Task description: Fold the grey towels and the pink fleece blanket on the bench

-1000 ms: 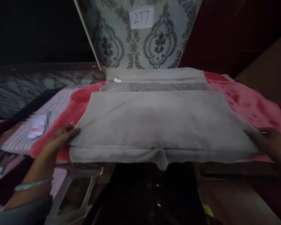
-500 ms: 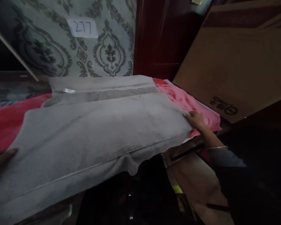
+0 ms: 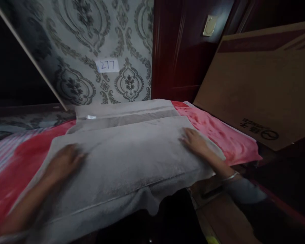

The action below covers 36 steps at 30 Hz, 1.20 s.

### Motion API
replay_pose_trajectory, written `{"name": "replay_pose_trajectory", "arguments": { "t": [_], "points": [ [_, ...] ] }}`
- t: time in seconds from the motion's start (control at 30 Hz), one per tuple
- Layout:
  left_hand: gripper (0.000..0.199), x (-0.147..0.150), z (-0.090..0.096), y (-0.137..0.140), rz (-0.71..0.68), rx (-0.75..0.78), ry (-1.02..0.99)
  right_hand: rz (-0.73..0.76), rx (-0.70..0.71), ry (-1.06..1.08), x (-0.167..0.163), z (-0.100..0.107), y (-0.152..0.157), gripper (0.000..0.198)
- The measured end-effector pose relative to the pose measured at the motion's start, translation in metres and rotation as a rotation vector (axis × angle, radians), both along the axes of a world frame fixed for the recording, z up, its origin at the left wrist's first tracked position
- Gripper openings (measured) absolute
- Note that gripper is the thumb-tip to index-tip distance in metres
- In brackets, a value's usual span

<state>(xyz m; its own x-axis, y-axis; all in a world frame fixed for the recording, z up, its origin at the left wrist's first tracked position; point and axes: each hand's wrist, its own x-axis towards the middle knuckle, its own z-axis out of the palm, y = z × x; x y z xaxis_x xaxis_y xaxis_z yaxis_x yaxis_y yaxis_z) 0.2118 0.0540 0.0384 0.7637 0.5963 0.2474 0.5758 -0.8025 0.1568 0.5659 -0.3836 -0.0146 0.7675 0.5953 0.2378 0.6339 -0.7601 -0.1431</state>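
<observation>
A paper slip [image 3: 107, 66] on the wall [image 3: 122, 40] reads "277"; carton [image 3: 264, 84] lettering [image 3: 251, 124] is unclear.

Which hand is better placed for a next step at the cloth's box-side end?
Probably the right hand: it is over the grey cloth nearer the cardboard box; the left hand is toward the opposite end.

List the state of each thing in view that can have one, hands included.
Grey cloth: folded over, near edge drooping
White tag: lying on the grey cloth's far part
Red and pink cloth: spread, partly covered
Numbered paper: fixed to the wall
Left hand: open, over the grey cloth, blurred
Right hand: open, over the grey cloth, fingertips blurred
</observation>
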Motion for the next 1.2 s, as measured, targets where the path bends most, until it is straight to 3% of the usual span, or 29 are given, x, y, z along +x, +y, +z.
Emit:
{"name": "replay_pose_trajectory", "arguments": {
  "t": [0.1, 0.2, 0.37, 0.63, 0.77, 1.0, 1.1, 1.2],
  "points": [
    [0.067, 0.061, -0.013, -0.034, -0.329, -0.013, 0.147, 0.259, -0.052, 0.069, -0.023, -0.003, 0.062, 0.063],
    [0.062, 0.099, -0.031, -0.062, -0.397, 0.045, 0.167, 0.394, -0.117, 0.061, -0.027, -0.009, 0.092, 0.062],
    [0.059, 0.101, -0.054, -0.065, -0.375, 0.137, 0.107, 0.369, -0.141, 0.03, 0.014, -0.012, 0.089, 0.062],
    [0.061, 0.105, -0.056, -0.056, -0.387, 0.176, 0.06, 0.261, -0.181, 0.044, 0.055, 0.008, 0.099, 0.059],
    [0.064, 0.106, -0.054, -0.058, -0.38, 0.187, 0.095, 0.241, -0.201, 0.101, 0.056, 0.014, 0.078, 0.06],
    [0.067, 0.112, -0.054, -0.059, -0.376, 0.185, 0.12, 0.132, -0.18, 0.152, 0.062, -0.002, -0.018, 0.064],
    [0.065, 0.111, -0.049, -0.066, -0.364, 0.208, 0.154, 0.038, -0.205, 0.16, 0.066, -0.002, -0.03, 0.061],
    [0.064, 0.107, -0.043, -0.076, -0.274, 0.251, 0.166, -0.028, -0.228, 0.146, 0.066, 0.003, -0.02, 0.059]
  ]
}}
